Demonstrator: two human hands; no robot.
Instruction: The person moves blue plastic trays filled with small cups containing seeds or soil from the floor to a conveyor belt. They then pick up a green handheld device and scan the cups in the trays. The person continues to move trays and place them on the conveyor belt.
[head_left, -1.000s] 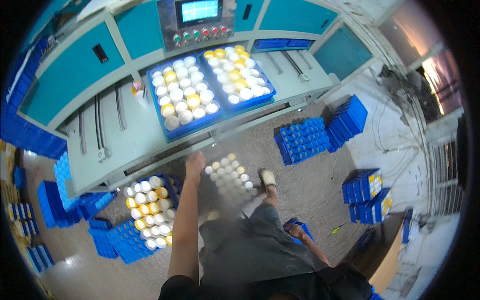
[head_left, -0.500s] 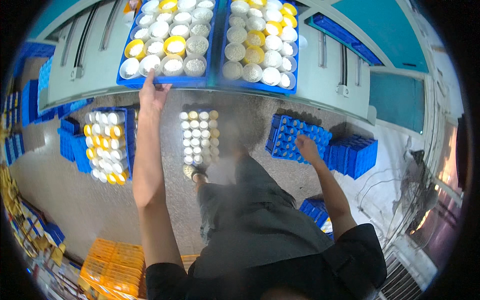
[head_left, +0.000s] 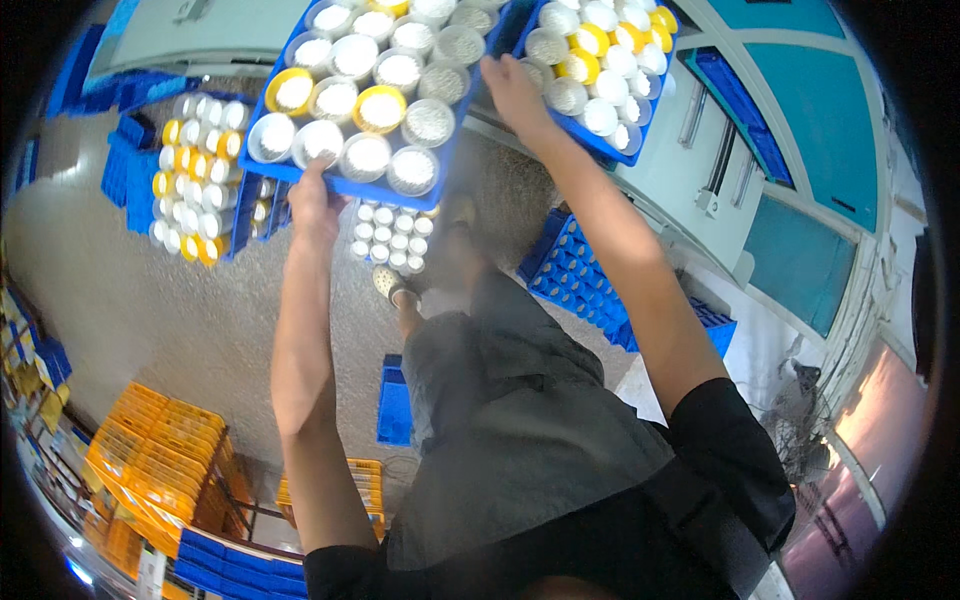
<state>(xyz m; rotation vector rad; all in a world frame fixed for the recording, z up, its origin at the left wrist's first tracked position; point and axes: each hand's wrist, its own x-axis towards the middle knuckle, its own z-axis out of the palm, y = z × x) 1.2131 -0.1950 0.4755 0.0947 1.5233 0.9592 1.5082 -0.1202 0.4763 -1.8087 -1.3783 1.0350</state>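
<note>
Cups (head_left: 398,70), round and white or yellow, are carried in a blue rectangular plastic tray (head_left: 383,192) beside a similar tray (head_left: 594,147) on the pale desk (head_left: 672,128). The first is clamped, near edge, in the grip of the left hand (head_left: 315,208); right edge, in that of the right hand (head_left: 520,100).

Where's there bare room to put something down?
Between the cup-filled trays, the orange crates and the left forearm, the floor looks bare. It's crowded in the blue tray at the left hand, packed with cups.
</note>
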